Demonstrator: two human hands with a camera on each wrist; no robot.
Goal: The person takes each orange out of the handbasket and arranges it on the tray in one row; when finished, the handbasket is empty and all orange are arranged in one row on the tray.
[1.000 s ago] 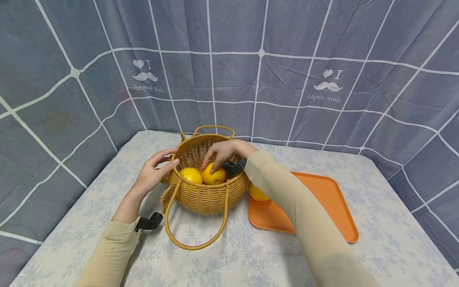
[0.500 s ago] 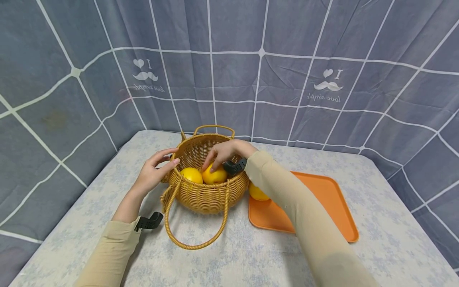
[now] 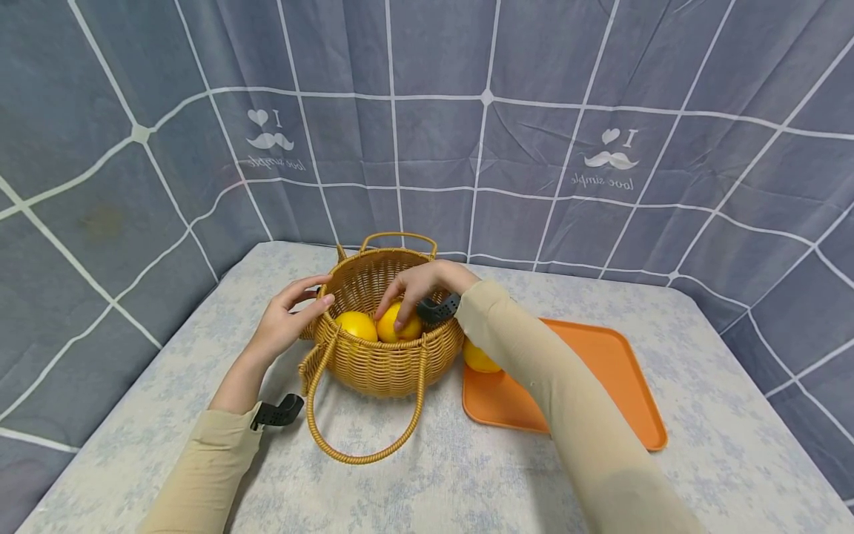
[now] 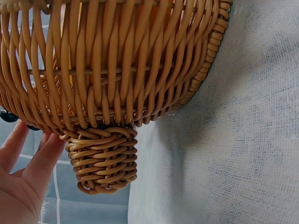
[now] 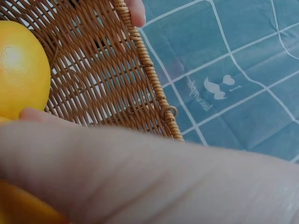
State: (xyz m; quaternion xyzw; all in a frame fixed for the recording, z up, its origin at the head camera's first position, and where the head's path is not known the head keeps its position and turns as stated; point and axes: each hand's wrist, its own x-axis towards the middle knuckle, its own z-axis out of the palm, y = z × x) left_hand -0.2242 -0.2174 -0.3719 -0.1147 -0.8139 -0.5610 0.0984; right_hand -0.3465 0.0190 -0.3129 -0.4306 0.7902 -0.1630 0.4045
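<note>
A round wicker basket (image 3: pixel 376 371) with two looped handles stands on the table. My left hand (image 3: pixel 283 319) holds its left rim, thumb over the edge; in the left wrist view the fingers (image 4: pixel 44 161) touch the outer weave beside a woven stub (image 4: pixel 103 161). Inside the basket, my right hand (image 3: pixel 416 285) grips a yellow round fruit (image 3: pixel 390 326), thumb on the near side and fingers on the far-left side. Another yellow fruit (image 3: pixel 356 325) lies left of it. In the right wrist view my right hand (image 5: pixel 140 177) partly covers the yellow fruit.
Right of the basket lies an orange tray (image 3: pixel 507 404), partly under my right forearm. A yellow fruit (image 3: pixel 479 358) sits at the tray's left end, half hidden by the sleeve. A grey-blue grid curtain (image 3: pixel 434 148) hangs behind the pale patterned table (image 3: pixel 467 482).
The thumb of my right hand has shifted slightly down the side of the fruit. My left hand and the basket stay practically where they were.
</note>
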